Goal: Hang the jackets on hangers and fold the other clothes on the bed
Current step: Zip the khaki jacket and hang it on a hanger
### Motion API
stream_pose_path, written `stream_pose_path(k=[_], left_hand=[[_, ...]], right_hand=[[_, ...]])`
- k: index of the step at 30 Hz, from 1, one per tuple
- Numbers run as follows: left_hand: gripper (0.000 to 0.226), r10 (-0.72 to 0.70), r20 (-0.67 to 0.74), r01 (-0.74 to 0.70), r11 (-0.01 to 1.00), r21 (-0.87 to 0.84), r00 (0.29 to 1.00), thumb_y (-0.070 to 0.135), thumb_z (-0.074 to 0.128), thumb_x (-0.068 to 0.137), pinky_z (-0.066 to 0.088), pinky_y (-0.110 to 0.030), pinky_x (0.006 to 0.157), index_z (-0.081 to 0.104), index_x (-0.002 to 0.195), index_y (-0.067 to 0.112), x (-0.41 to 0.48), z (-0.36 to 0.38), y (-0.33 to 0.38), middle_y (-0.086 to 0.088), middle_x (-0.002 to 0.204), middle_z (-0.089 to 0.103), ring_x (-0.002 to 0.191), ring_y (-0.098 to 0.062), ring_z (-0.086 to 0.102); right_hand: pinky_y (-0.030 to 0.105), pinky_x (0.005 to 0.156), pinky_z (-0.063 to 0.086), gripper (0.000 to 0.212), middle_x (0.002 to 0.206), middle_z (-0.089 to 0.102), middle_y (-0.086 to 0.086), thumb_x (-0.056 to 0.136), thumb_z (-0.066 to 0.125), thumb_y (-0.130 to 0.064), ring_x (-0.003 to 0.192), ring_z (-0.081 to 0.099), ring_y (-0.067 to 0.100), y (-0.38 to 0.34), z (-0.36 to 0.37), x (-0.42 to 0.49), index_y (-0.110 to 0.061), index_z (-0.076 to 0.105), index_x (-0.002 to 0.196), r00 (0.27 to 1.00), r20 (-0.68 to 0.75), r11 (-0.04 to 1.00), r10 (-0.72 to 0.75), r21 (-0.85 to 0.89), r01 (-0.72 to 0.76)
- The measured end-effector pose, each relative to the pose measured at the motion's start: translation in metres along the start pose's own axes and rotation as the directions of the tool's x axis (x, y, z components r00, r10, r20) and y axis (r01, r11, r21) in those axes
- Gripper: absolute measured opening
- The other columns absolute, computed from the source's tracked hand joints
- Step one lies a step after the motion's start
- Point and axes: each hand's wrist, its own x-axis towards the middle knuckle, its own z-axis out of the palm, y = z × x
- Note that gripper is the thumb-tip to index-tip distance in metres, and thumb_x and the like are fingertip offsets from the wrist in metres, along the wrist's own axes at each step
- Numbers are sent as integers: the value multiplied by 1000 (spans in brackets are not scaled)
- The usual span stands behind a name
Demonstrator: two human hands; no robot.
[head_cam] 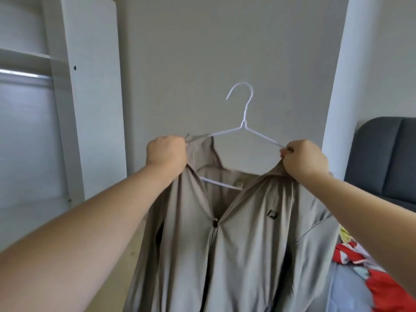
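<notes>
Jacket (236,255) (badge (272,214) unreadable) draped over hanger (244,124), gripped by left hand (166,152), right hand (304,157).

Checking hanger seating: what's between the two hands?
Head view: between left hand and right hand sit the white wire hanger, hook up, and the beige jacket's open collar; the hanger's lower bar shows inside the neckline.

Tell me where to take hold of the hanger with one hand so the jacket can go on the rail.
Probably best: grip the hanger at its twisted neck, just under the hook, coming from the right. That stem stands upright and bare above the jacket, while the left hand and right hand hold the jacket at its ends; the hook opens leftward.
</notes>
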Motion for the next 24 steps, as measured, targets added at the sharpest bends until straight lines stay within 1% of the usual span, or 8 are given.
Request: stream_pose_path(k=[3,4,7,11,15,17,20,24], left_hand=[[17,86,-111,-97,990,-105,990,16,48,91,42,-37,59,62,84,9,-34,14,14,-16,86,64,77,-39,63],[17,234,88,-228,971,-68,968,17,48,91,46,-36,63,63,87,12,-54,22,23,-12,87,64,80,-36,64],[22,467,575,-379,884,-274,672,24,45,96,43,-33,77,61,91,10,-107,52,32,-10,98,62,97,-30,60],[42,470,202,-328,810,-487,859,38,37,98,37,-32,70,61,79,10,-102,51,13,-6,84,58,87,-26,56],[25,125,-257,-226,882,-414,958,23,51,93,45,-41,87,67,102,6,-67,32,-8,-13,105,60,100,-35,54],[33,92,-17,-93,931,-353,996,26,55,94,38,-41,96,56,123,9,-48,28,-13,-14,124,55,116,-35,48],[25,144,337,-36,951,-306,930,36,45,98,41,-36,77,52,95,13,-38,29,-13,-16,107,62,100,-35,56],[28,69,185,-2,940,-340,980,31,48,97,40,-36,66,42,73,18,-35,29,-12,-18,89,63,87,-38,57]], right_hand=[[31,60,33,22,70,55,4,94,50,-20,70,49,30,-4,-5,4,-15,62,77,991,-130,994,6,113,9],[30,62,34,22,71,56,3,94,51,-18,72,51,29,-6,-4,2,-15,63,76,998,-62,991,-12,129,20],[29,63,36,21,72,58,3,94,54,-18,73,52,27,-2,10,-9,-15,65,75,994,99,994,-40,106,29],[28,57,36,21,66,59,0,93,55,-18,67,54,24,14,19,-21,-15,67,77,998,62,982,6,186,-18],[24,52,35,19,63,58,-2,93,56,-17,60,51,15,21,22,-28,-17,69,78,997,73,972,-13,236,-4],[23,51,34,18,62,58,-4,92,57,-15,59,50,12,20,23,-30,-16,69,78,997,64,968,-46,249,29],[22,50,35,15,62,57,-5,90,60,-14,60,51,13,19,26,-31,-15,68,77,996,46,961,-82,270,67],[14,60,39,9,87,65,3,87,66,-15,73,54,14,20,24,-25,-11,69,94,997,20,956,-79,286,70]])
